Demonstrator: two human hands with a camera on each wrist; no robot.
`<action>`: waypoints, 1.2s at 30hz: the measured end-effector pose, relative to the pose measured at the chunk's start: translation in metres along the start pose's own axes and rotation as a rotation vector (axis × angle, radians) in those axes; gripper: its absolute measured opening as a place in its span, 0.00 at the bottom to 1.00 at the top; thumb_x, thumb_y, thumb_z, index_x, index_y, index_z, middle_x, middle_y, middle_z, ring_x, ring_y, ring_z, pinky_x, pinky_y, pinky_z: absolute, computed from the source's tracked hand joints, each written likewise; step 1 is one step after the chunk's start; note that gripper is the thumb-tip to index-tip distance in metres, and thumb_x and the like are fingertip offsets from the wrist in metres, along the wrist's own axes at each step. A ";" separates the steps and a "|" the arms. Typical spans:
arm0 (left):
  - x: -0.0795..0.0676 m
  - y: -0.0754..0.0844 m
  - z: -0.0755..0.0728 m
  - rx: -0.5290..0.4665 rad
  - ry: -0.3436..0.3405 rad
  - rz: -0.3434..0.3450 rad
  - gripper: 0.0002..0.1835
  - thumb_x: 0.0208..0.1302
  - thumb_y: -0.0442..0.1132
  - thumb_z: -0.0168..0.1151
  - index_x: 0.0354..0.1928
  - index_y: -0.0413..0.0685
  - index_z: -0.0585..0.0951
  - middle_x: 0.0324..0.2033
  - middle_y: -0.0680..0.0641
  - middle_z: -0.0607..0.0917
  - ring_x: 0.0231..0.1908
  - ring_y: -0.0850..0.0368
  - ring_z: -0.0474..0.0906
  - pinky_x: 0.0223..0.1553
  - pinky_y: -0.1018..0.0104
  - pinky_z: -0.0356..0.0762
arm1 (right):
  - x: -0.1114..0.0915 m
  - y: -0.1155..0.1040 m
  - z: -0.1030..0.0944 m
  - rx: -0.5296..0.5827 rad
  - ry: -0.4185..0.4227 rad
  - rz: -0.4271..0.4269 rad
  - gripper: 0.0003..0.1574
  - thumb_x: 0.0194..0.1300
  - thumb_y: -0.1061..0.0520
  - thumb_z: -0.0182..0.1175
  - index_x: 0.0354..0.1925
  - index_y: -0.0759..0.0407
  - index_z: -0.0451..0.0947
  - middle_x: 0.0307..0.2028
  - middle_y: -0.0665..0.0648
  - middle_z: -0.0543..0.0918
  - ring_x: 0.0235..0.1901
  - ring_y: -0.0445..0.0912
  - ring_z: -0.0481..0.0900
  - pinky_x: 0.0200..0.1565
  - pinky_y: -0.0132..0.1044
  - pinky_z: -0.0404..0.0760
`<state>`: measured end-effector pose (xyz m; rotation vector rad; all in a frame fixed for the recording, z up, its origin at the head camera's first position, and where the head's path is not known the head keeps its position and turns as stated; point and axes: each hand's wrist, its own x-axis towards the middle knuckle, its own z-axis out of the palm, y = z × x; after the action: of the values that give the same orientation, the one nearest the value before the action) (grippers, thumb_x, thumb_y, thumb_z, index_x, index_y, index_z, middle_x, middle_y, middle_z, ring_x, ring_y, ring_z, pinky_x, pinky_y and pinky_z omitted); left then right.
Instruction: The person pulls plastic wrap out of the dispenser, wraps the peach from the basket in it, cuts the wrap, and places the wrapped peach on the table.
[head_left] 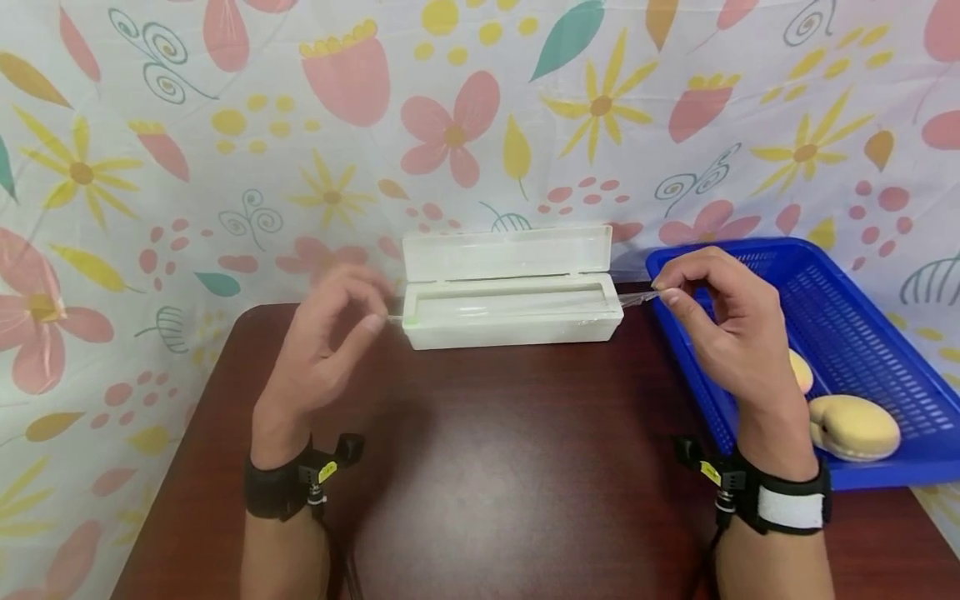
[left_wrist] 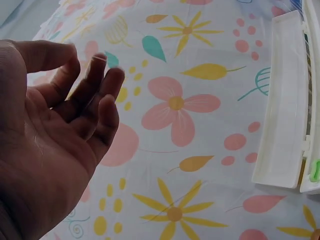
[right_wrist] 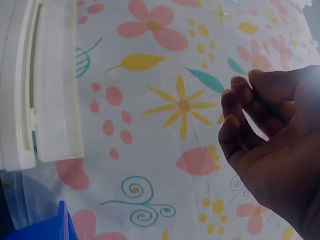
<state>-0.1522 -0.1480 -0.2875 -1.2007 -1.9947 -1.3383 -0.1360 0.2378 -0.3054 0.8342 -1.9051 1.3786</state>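
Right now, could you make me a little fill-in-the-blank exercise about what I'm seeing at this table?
1. The long box is coloured ____.
2. The basket beside it is coloured ____.
3. The grip pinching clear film nearer the basket is the person's ____ one.

Missing words: white; blue; right.

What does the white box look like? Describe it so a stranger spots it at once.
Find the dark table, then its far edge by the flowered sheet. The box sits there, left of the blue basket in the head view. Unlike the basket, it is white, long and narrow, with its lid open and clear film stretching past both ends.
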 end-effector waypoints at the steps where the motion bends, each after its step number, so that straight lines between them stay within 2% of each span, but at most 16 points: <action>1: -0.001 0.001 -0.001 -0.012 -0.015 -0.007 0.03 0.58 0.21 0.52 0.31 0.32 0.72 0.37 0.38 0.78 0.44 0.45 0.72 0.50 0.61 0.67 | -0.001 0.000 -0.001 0.013 -0.016 -0.004 0.06 0.57 0.81 0.55 0.35 0.81 0.76 0.35 0.70 0.77 0.38 0.49 0.73 0.44 0.29 0.73; 6: -0.004 0.003 -0.005 -0.043 -0.065 -0.033 0.06 0.58 0.18 0.52 0.31 0.34 0.72 0.36 0.41 0.80 0.42 0.49 0.75 0.49 0.64 0.70 | -0.005 -0.001 -0.008 0.050 -0.076 -0.032 0.05 0.58 0.79 0.56 0.35 0.80 0.76 0.34 0.68 0.78 0.38 0.49 0.73 0.45 0.29 0.73; 13: -0.018 0.007 -0.016 -0.066 -0.174 -0.064 0.08 0.59 0.19 0.54 0.35 0.38 0.74 0.38 0.43 0.81 0.43 0.50 0.76 0.50 0.65 0.70 | -0.012 -0.006 -0.013 -0.057 -0.184 -0.091 0.02 0.61 0.73 0.60 0.35 0.74 0.78 0.35 0.64 0.80 0.39 0.48 0.75 0.48 0.30 0.73; 17: -0.029 0.007 -0.018 -0.099 -0.241 -0.037 0.12 0.59 0.19 0.54 0.37 0.43 0.75 0.38 0.44 0.80 0.42 0.51 0.77 0.49 0.65 0.72 | -0.021 -0.009 -0.017 -0.112 -0.240 -0.116 0.02 0.62 0.70 0.61 0.35 0.70 0.79 0.36 0.63 0.81 0.40 0.47 0.76 0.50 0.29 0.73; 21: -0.036 0.011 -0.017 -0.101 -0.306 -0.016 0.15 0.57 0.18 0.55 0.38 0.46 0.75 0.39 0.49 0.80 0.41 0.53 0.77 0.46 0.66 0.73 | -0.030 -0.014 -0.019 -0.112 -0.293 -0.131 0.02 0.62 0.69 0.61 0.35 0.69 0.80 0.36 0.62 0.80 0.40 0.46 0.75 0.51 0.27 0.72; 24: -0.043 0.016 -0.017 -0.081 -0.350 -0.027 0.17 0.56 0.18 0.57 0.39 0.49 0.76 0.40 0.52 0.80 0.41 0.55 0.77 0.46 0.68 0.73 | -0.036 -0.018 -0.021 -0.136 -0.358 -0.126 0.04 0.62 0.69 0.61 0.37 0.65 0.80 0.38 0.60 0.80 0.41 0.46 0.74 0.51 0.26 0.71; 29: -0.059 0.016 -0.014 -0.030 -0.395 0.004 0.18 0.55 0.20 0.60 0.39 0.52 0.76 0.43 0.54 0.79 0.45 0.54 0.75 0.50 0.69 0.70 | -0.053 -0.014 -0.027 -0.164 -0.452 -0.109 0.16 0.55 0.71 0.65 0.41 0.57 0.81 0.41 0.57 0.81 0.44 0.46 0.74 0.53 0.25 0.69; 32: -0.070 0.014 -0.010 0.008 -0.406 0.029 0.14 0.59 0.24 0.60 0.39 0.52 0.76 0.46 0.53 0.79 0.48 0.53 0.75 0.54 0.68 0.69 | -0.065 -0.009 -0.027 -0.151 -0.478 -0.119 0.18 0.54 0.72 0.66 0.42 0.56 0.81 0.42 0.56 0.81 0.44 0.47 0.75 0.54 0.26 0.69; 36: -0.087 0.009 -0.005 0.058 -0.434 0.027 0.07 0.66 0.31 0.58 0.39 0.54 0.76 0.49 0.53 0.79 0.54 0.50 0.74 0.59 0.68 0.67 | -0.078 -0.004 -0.025 -0.139 -0.511 -0.134 0.16 0.57 0.69 0.65 0.42 0.54 0.81 0.43 0.54 0.80 0.44 0.46 0.74 0.53 0.27 0.68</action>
<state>-0.1000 -0.1870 -0.3457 -1.5897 -2.2772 -1.0633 -0.0828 0.2705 -0.3584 1.3109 -2.2388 0.9999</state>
